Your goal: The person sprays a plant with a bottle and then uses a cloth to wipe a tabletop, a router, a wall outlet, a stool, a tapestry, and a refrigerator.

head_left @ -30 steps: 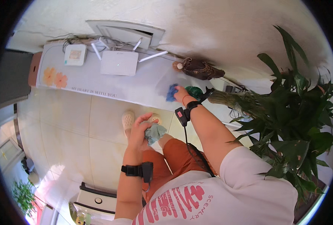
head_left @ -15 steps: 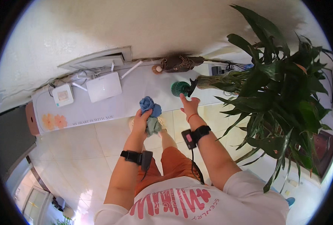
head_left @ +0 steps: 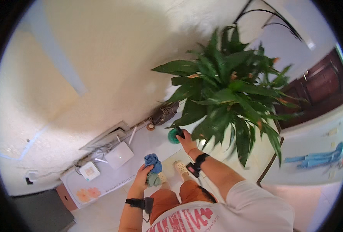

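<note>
Far left, you have a white box and a white router standing on the long table. The box carries a square label, too small to read. Orange flowers are printed on the table's cover, with a line of dark lettering beside them. You show no legible brand on the router.

Your left hand is closed on two crumpled cloths, a blue cloth uppermost and a grey-green cloth below it, held in front of the table's near edge.

Further right, a brown bundle lies at the wall side of the table. Nearer you is the green bottle; your right hand appears gripped about its black head. Whether its base touches the table cannot be told from this angle. The leafy plant spreads just beyond that hand.

Your white shirt bears pink lettering, partly cut off by the lower edge.

Progress, as judged: both cloths are gathered and the bottle is in hand. The box, router and bundle stand on the table. What work is left on its surface cannot be determined.
</note>
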{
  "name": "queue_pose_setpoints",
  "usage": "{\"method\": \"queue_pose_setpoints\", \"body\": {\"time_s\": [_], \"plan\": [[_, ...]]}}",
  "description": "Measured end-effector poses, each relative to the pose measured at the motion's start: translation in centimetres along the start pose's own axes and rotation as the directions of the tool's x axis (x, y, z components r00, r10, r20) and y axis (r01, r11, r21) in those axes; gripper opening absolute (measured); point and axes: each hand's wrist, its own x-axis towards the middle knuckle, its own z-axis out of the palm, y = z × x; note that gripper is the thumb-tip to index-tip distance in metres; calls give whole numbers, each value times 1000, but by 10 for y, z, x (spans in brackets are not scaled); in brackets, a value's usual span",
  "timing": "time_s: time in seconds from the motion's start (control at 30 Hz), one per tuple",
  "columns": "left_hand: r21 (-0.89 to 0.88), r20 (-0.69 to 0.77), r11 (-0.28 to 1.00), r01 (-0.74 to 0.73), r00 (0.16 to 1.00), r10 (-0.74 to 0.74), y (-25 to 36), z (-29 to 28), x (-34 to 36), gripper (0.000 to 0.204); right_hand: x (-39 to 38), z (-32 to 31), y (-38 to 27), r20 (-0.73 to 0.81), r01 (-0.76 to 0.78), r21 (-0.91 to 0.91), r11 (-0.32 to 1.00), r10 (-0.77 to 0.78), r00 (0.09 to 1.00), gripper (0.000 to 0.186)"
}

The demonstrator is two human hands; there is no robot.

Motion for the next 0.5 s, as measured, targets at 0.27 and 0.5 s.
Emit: {"method": "queue_pose_setpoints", "body": {"time_s": [0.27,0.5], "plan": [[79,149,970,229,959,-239,33,26,-22,33,-78,-20,-284,422,543,-529,652,-352,835,36],[239,419,912,335,811,-408,16,69,-24,32,-131,-76,-354,145,149,-470,870,-90,985,34]]}}
